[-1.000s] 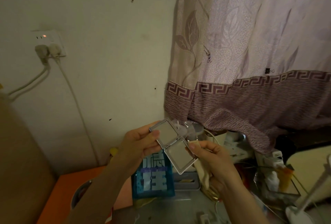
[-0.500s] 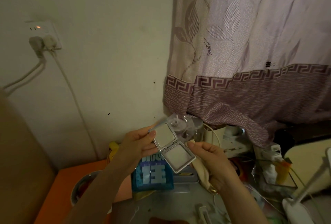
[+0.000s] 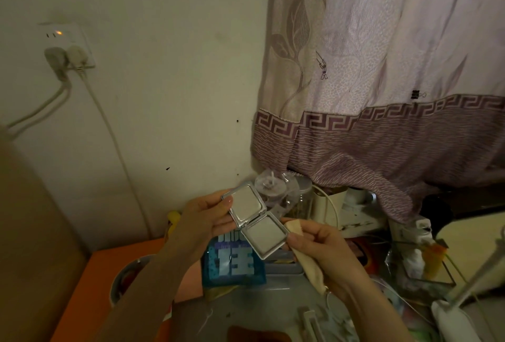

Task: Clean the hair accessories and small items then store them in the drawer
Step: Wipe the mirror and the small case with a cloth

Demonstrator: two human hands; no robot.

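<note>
Between the two raised hands, a small square silver compact mirror (image 3: 255,220) is held open in the air above the cluttered desk, its two halves hinged at the middle and lying almost flat to each other. The left hand (image 3: 206,217) pinches the upper half, thumb curled over its left edge and the other fingers behind it. The right hand (image 3: 321,247) meets the lower half at its right edge; its fingers are curled round a beige folded cloth (image 3: 307,261), one end of which pokes up beside the compact's corner while the rest hangs down under the palm (whether the thumb also presses the compact's rim cannot be told).

Directly below the compact stands a blue packet with large pale lettering (image 3: 233,264), leaning against a grey box (image 3: 284,266). Left of it, an orange tabletop (image 3: 90,284) carries a white round bowl (image 3: 121,277). Behind the compact are clear plastic jars (image 3: 278,188), and beyond them hangs a pale mauve patterned curtain with a darker key-pattern border (image 3: 382,95). On the cream wall (image 3: 164,68) at far left sits a white wall socket with two plugs (image 3: 68,46), their cables trailing down. A white desk lamp (image 3: 453,317) shows at lower right.
</note>
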